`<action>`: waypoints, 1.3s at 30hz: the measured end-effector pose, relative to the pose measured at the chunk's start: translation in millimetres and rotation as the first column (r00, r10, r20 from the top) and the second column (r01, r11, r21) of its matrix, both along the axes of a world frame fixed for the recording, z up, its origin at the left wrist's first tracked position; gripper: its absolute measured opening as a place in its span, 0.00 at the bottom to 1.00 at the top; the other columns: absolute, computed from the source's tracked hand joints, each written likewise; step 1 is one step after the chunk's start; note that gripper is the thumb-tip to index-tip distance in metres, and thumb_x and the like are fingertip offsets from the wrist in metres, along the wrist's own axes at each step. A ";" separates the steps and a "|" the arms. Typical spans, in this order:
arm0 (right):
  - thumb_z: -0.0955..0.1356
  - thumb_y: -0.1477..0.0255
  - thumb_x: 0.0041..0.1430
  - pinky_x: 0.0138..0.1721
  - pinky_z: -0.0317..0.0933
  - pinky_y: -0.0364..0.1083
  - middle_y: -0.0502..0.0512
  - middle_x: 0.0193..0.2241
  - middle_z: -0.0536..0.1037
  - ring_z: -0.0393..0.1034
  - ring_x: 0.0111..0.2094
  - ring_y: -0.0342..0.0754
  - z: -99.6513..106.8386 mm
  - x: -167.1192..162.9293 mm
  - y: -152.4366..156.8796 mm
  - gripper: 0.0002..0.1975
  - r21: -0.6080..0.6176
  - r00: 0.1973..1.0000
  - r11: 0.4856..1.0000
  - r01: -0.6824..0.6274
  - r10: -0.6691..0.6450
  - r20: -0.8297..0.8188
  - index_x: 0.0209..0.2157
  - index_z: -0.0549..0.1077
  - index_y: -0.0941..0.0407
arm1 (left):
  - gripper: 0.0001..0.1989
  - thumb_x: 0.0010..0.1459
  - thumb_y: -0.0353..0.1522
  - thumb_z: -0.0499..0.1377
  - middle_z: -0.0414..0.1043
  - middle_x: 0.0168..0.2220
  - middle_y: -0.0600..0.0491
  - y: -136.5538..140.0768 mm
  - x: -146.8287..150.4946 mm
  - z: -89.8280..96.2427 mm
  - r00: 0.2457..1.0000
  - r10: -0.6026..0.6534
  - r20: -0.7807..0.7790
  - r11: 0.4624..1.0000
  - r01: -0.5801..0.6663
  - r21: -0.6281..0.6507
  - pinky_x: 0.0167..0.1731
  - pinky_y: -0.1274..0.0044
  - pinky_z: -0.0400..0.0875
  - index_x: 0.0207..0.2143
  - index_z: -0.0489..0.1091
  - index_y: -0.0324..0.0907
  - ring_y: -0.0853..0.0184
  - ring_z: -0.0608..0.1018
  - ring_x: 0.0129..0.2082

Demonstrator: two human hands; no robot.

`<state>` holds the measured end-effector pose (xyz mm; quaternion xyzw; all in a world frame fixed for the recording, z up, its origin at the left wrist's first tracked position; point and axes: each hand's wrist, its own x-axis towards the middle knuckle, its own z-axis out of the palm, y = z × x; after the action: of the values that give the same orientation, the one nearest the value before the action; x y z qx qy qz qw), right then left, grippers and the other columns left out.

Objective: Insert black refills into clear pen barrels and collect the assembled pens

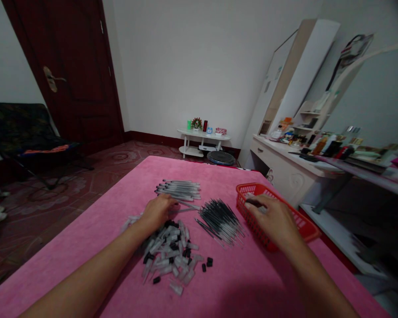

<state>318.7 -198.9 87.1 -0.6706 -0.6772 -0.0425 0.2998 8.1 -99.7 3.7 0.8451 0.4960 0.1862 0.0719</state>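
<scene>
My left hand (158,212) is closed, its fingertips on a clear pen barrel (187,205) at the near side of a row of similar barrels (179,190). Below that hand lies a loose heap of clear plastic caps (169,254), with small black plugs (209,262) among and beside them. Dark pen refills (220,221) are bunched between my two hands. Over the left rim of a red plastic basket (306,225), my right hand (273,218) pinches a dark, narrow pen part (254,202); the fingers hide most of it.
A pink cloth (238,282) covers the table. To the right stands a white dressing table (285,159) crowded with bottles. A low white stand (202,141) with small ornaments is by the far wall, and a folding chair (30,132) is at the left near the door.
</scene>
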 end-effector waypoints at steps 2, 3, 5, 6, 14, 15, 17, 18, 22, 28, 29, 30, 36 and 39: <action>0.64 0.67 0.54 0.37 0.60 0.45 0.55 0.34 0.78 0.71 0.35 0.50 -3.1 -6.1 -0.1 0.11 -0.012 0.999 0.999 -0.039 0.039 -0.004 0.33 0.77 0.55 | 0.11 0.54 0.32 0.56 0.73 0.39 0.51 -1.2 1.0 0.9 1.000 -0.021 -0.010 1.000 0.021 -0.007 0.40 0.76 0.65 0.40 0.73 0.47 0.63 0.72 0.43; 0.64 0.68 0.54 0.36 0.59 0.45 0.55 0.33 0.78 0.71 0.35 0.49 -4.1 -9.3 -0.4 0.10 -0.022 0.998 0.998 -0.056 0.056 0.000 0.33 0.77 0.55 | 0.11 0.54 0.32 0.56 0.73 0.39 0.51 -1.9 1.8 1.0 0.999 -0.027 -0.017 1.000 0.027 -0.017 0.40 0.76 0.65 0.39 0.73 0.47 0.63 0.72 0.43; 0.64 0.68 0.54 0.35 0.58 0.45 0.55 0.31 0.77 0.70 0.33 0.49 -5.6 -15.5 -0.9 0.10 -0.044 0.996 0.995 -0.090 0.091 0.010 0.31 0.76 0.56 | 0.11 0.53 0.30 0.56 0.73 0.38 0.50 -2.9 3.5 0.5 0.999 -0.023 -0.035 0.999 0.021 -0.042 0.39 0.76 0.65 0.39 0.73 0.47 0.63 0.73 0.42; 0.65 0.68 0.54 0.34 0.58 0.44 0.55 0.30 0.77 0.69 0.33 0.49 -6.5 -18.2 -1.1 0.09 -0.052 0.994 0.993 -0.106 0.107 0.011 0.30 0.76 0.56 | 0.10 0.53 0.30 0.56 0.73 0.38 0.50 -3.1 4.0 0.0 0.999 -0.015 -0.050 0.999 0.013 -0.047 0.39 0.76 0.65 0.38 0.73 0.47 0.63 0.73 0.42; 0.65 0.70 0.54 0.33 0.59 0.44 0.57 0.30 0.77 0.70 0.31 0.49 -19.4 -32.4 0.2 0.09 -0.093 0.963 0.966 -0.241 0.226 -0.145 0.30 0.76 0.57 | 0.15 0.47 0.20 0.51 0.72 0.35 0.49 5.1 -3.6 0.2 0.995 0.057 -0.088 0.998 -0.057 0.004 0.36 0.77 0.63 0.33 0.71 0.42 0.63 0.73 0.39; 0.65 0.70 0.54 0.34 0.59 0.44 0.57 0.30 0.77 0.70 0.32 0.49 -21.4 -35.5 0.2 0.09 -0.094 0.953 0.961 -0.262 0.242 -0.184 0.31 0.77 0.58 | 0.14 0.47 0.20 0.51 0.72 0.34 0.49 7.2 -4.6 0.7 0.995 0.073 -0.065 0.997 -0.074 -0.005 0.35 0.77 0.63 0.32 0.70 0.41 0.63 0.73 0.38; 0.65 0.70 0.53 0.35 0.60 0.45 0.58 0.32 0.78 0.70 0.33 0.50 -27.3 -43.6 0.0 0.10 -0.097 0.931 0.955 -0.280 0.246 -0.269 0.33 0.77 0.58 | 0.12 0.47 0.20 0.50 0.72 0.31 0.50 10.1 -4.9 1.6 0.998 0.067 0.000 0.997 -0.067 -0.025 0.34 0.77 0.62 0.30 0.69 0.41 0.64 0.73 0.35; 0.65 0.70 0.53 0.35 0.61 0.45 0.58 0.32 0.78 0.70 0.32 0.49 -31.5 -48.3 0.0 0.11 -0.099 0.920 0.955 -0.279 0.236 -0.314 0.36 0.76 0.58 | 0.11 0.48 0.20 0.49 0.72 0.30 0.50 10.3 -4.0 2.2 0.999 0.044 0.033 0.999 -0.043 -0.033 0.34 0.77 0.62 0.29 0.68 0.40 0.64 0.73 0.35; 0.67 0.69 0.51 0.31 0.61 0.43 0.55 0.35 0.77 0.69 0.28 0.45 -54.0 -66.1 0.6 0.20 -0.125 0.860 0.952 -0.278 0.189 -0.474 0.47 0.70 0.57 | 0.10 0.47 0.20 0.49 0.70 0.28 0.51 -1.3 5.5 8.5 0.994 -0.098 0.057 0.995 0.098 0.001 0.32 0.77 0.61 0.26 0.66 0.40 0.65 0.72 0.32; 0.64 0.69 0.55 0.26 0.57 0.41 0.52 0.29 0.75 0.67 0.26 0.43 -67.6 -77.0 -4.6 0.12 -0.167 0.841 0.899 -0.406 0.296 -0.452 0.40 0.72 0.57 | 0.18 0.43 0.18 0.50 0.70 0.34 0.51 -30.0 22.8 26.7 0.956 -0.289 -0.045 0.952 0.292 0.088 0.35 0.76 0.62 0.34 0.69 0.42 0.63 0.71 0.38; 0.62 0.69 0.57 0.26 0.56 0.41 0.51 0.25 0.74 0.66 0.25 0.43 -66.8 -77.5 -6.0 0.10 -0.182 0.849 0.888 -0.422 0.317 -0.422 0.35 0.73 0.57 | 0.18 0.44 0.18 0.50 0.70 0.34 0.51 -32.6 24.6 28.8 0.950 -0.307 -0.057 0.945 0.311 0.100 0.36 0.75 0.62 0.35 0.69 0.43 0.63 0.71 0.38; 0.61 0.69 0.58 0.26 0.55 0.41 0.51 0.22 0.72 0.65 0.24 0.43 -65.9 -78.2 -7.2 0.11 -0.191 0.858 0.885 -0.425 0.327 -0.397 0.29 0.72 0.57 | 0.17 0.46 0.19 0.50 0.70 0.34 0.50 -34.5 26.1 30.3 0.947 -0.316 -0.062 0.939 0.321 0.120 0.36 0.75 0.63 0.36 0.69 0.43 0.63 0.71 0.38; 0.60 0.62 0.58 0.16 0.49 0.39 0.47 0.13 0.65 0.58 0.14 0.40 -74.2 -84.4 -5.6 0.16 -0.275 0.712 0.849 -0.451 0.156 -0.685 0.22 0.65 0.57 | 0.09 0.57 0.29 0.51 0.69 0.35 0.50 -43.1 31.9 28.6 0.922 -0.382 -0.067 0.881 0.385 0.274 0.50 0.65 0.57 0.40 0.68 0.43 0.63 0.69 0.39; 0.60 0.56 0.55 0.12 0.46 0.38 0.45 0.12 0.63 0.54 0.11 0.38 -82.5 -86.4 -3.2 0.19 -0.276 0.568 0.804 -0.527 0.093 -0.818 0.24 0.66 0.58 | 0.11 0.58 0.33 0.52 0.69 0.37 0.51 -47.6 33.8 24.1 0.909 -0.413 -0.064 0.873 0.415 0.256 0.55 0.63 0.51 0.42 0.68 0.44 0.63 0.70 0.41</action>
<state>232.3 -202.1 4.6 -0.5395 -0.5797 0.4775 0.3806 41.9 -147.2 27.7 0.9342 0.2747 0.2278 -0.0050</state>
